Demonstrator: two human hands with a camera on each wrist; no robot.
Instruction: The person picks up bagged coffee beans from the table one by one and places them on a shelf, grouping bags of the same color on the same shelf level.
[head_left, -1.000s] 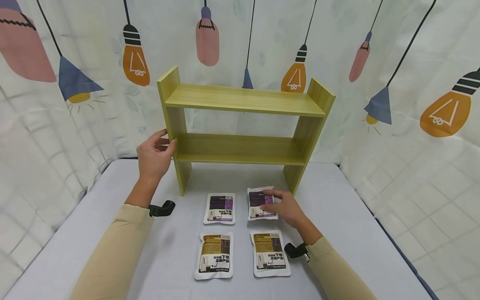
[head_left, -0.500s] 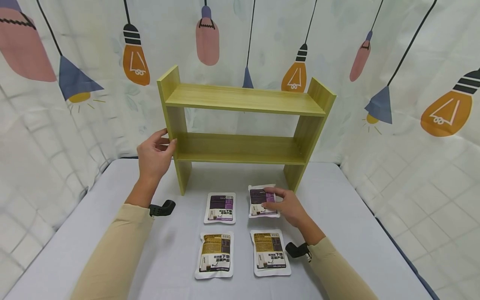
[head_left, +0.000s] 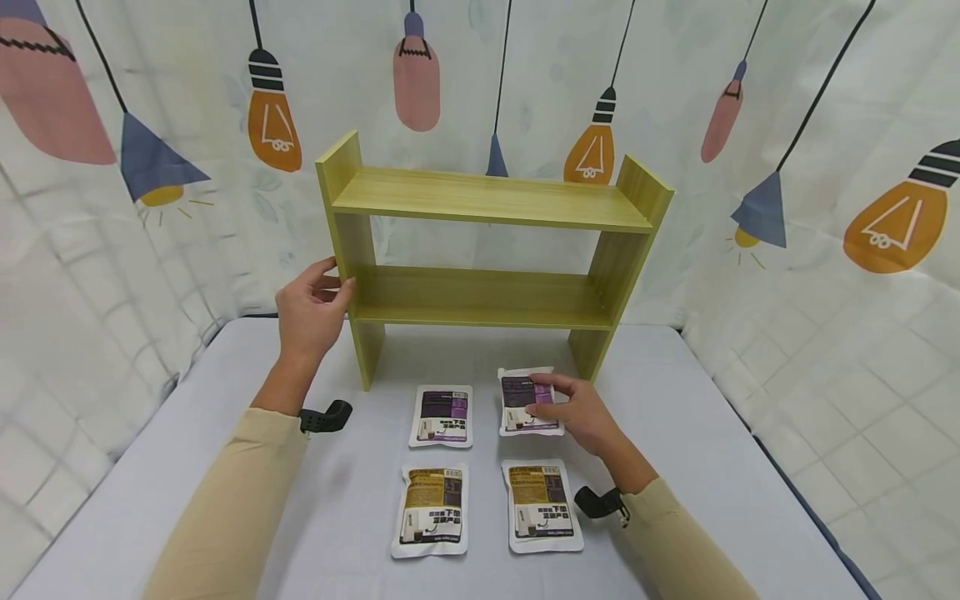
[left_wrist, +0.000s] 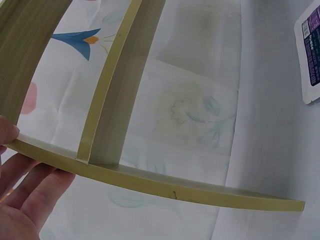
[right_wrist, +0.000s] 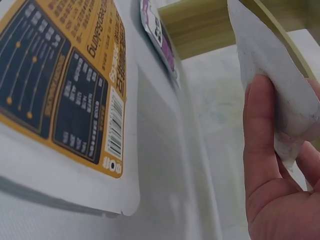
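My left hand [head_left: 311,312] grips the left side panel of a yellow-green wooden two-tier shelf [head_left: 480,296], thumb on one face and fingers on the other, as the left wrist view shows. My right hand [head_left: 583,414] pinches a white pouch with a purple label [head_left: 517,404] by its right side, in front of the shelf's right leg. In the right wrist view that pouch's plain white side [right_wrist: 265,55] faces the camera, tilted and off the table. A second purple-labelled pouch [head_left: 442,415] lies flat to its left. Two gold-labelled pouches lie nearer, one left [head_left: 431,512], one right [head_left: 542,508].
The shelf stands at the back of a table [head_left: 360,533] covered in white cloth. Behind it hangs a white curtain [head_left: 480,75] printed with lamps and bulbs. Each wrist wears a black strap with a camera, the left one [head_left: 326,417] beside the sleeve.
My right hand and the purple-labelled pouch in it have risen slightly and shifted a little to the right. My left hand keeps its place on the shelf.
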